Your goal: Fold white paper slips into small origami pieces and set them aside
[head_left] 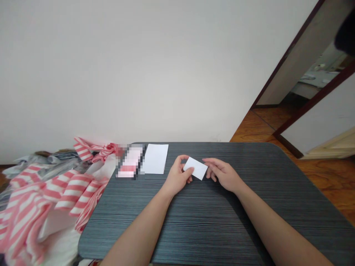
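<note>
A small white piece of paper [198,170], apparently folded, is held above the table, tilted down to the right. My left hand [179,175] pinches its left end, thumb on top and the other fingers beneath or behind. By the right edge of the paper is my right hand [223,173], its index finger stretched toward the upper corner and the other fingers loosely bent and apart. Whether those fingertips touch the paper is hard to tell. Left of my hands, a white stack of paper sheets [155,159] lies flat on the table.
The dark, wood-grained table [199,225] has rounded corners and stands against a white wall [155,70]. A blurred-out, phone-like object [131,161] lies at its back left. Red-and-white striped fabric [66,188] is heaped beside the left edge. A doorway [299,74] opens at right.
</note>
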Demonstrator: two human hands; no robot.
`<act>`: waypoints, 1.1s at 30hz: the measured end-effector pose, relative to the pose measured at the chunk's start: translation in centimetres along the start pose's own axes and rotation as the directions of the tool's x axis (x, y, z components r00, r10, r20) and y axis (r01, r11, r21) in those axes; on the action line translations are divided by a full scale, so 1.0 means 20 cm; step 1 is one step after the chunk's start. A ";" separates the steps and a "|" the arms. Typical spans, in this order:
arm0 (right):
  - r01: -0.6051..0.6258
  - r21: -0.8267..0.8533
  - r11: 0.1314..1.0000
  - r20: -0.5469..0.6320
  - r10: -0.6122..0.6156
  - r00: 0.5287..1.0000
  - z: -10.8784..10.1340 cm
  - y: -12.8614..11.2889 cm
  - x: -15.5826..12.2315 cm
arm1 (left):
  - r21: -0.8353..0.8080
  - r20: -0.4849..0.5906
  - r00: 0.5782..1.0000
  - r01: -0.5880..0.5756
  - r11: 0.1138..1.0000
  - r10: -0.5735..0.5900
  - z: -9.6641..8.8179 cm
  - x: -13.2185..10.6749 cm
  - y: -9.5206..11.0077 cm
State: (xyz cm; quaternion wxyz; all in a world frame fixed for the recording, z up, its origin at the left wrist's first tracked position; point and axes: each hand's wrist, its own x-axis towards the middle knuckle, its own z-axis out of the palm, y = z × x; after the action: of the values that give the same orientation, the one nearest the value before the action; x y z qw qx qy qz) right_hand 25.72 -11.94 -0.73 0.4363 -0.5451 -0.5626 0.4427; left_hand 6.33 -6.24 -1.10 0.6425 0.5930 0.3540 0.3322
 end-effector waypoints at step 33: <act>0.022 -0.140 0.990 -0.068 -0.032 0.997 0.04 0.02 0.00 | 0.169 0.098 0.995 0.009 0.986 -0.026 -0.01 -0.01 0.02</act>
State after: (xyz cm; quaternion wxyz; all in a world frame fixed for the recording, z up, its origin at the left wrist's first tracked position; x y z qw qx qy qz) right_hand 24.96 -11.95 -1.31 0.4228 -0.5817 -0.5836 0.3771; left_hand 6.13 -6.30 -0.64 0.6100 0.6578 0.3533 0.2652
